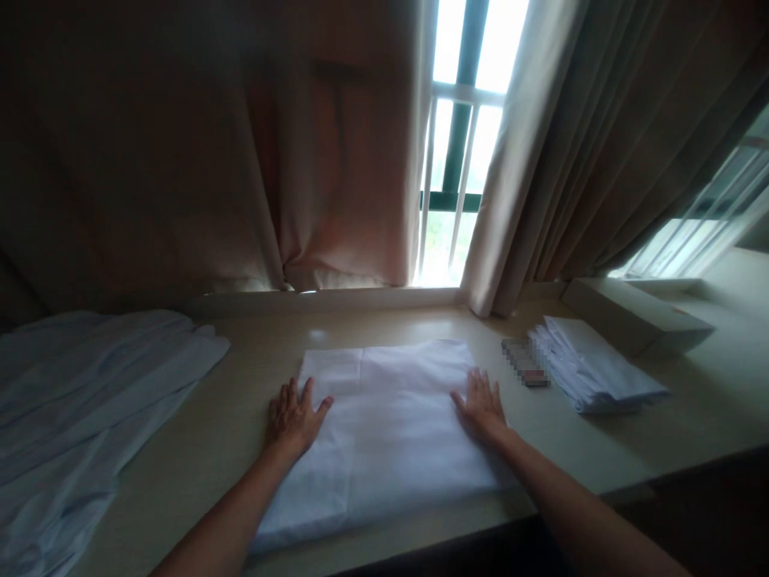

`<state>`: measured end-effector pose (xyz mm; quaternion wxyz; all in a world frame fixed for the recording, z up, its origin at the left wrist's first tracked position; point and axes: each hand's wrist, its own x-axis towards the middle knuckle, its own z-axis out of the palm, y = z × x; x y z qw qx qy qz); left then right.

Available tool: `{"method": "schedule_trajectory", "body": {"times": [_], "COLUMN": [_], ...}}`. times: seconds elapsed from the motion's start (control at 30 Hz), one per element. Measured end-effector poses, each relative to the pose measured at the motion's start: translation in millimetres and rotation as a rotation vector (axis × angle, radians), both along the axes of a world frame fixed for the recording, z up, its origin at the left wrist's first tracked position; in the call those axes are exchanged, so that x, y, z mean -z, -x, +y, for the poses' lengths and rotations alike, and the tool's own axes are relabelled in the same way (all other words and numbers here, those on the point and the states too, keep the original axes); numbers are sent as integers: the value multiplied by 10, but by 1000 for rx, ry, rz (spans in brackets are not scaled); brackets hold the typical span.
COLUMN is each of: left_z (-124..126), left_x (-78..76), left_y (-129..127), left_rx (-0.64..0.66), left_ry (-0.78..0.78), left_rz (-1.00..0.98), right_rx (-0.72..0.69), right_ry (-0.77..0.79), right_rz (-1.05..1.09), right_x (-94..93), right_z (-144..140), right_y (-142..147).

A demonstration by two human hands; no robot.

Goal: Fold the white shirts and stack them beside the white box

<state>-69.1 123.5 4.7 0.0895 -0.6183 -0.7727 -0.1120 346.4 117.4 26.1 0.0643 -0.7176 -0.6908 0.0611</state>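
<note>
A folded white cloth (396, 433) lies flat on the pale tabletop, its near side close to the table's front edge. My left hand (297, 415) rests at the cloth's left edge, fingers spread and the thumb over the fabric. On the opposite edge lies my right hand (481, 405), fingers stretched out and palm down. Neither hand grips anything. Faint creases run across the cloth's upper left and lower left parts.
Loose white cloths (90, 401) are heaped at the left. A folded white stack (594, 365) lies at the right beside a small blurred-out item (526, 362). Behind it stands a box-like block (637, 316). Brown curtains (348, 160) hang along the table's back, partly covering a barred window (460, 144).
</note>
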Motion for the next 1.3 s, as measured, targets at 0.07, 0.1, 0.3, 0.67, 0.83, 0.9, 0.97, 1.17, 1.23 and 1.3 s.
{"method": "schedule_trajectory", "body": {"times": [0.07,0.1,0.3,0.67,0.83,0.9,0.97,1.17,1.23,1.3], "left_z": [-87,-164,-914,-1148,-1187,-1205,-1214,-1215,-1221,-1228], "left_x": [-127,-178,-22,98,50,41,50,96,85,64], "left_y": [-162,-272,-856,-488,-366,-349,-341,-362,-381,-400], "left_rx": [67,142,626,234,176,154,137,109,105,100], "left_ry": [-88,-120,-82,51,90,89,79,52,56,58], "left_rz": [50,74,174,66,50,33,13,26,37,43], "right_rx": [-137,-225,-505,-266,-169,-120,-94,51,124,165], "right_ry": [-98,-130,-124,30,39,17,-6,-51,-71,-79], "right_rz": [7,32,201,137,38,5,-15,-57,-65,-72], "right_x": [-44,-53,-34,-19,66,116,162,224,237,253], "right_z": [-201,-325,-969,-1172,-1237,-1251,-1257,-1257,-1252,-1246], "right_y": [305,507,1573,571,158,4,-139,-316,-296,-273]}}
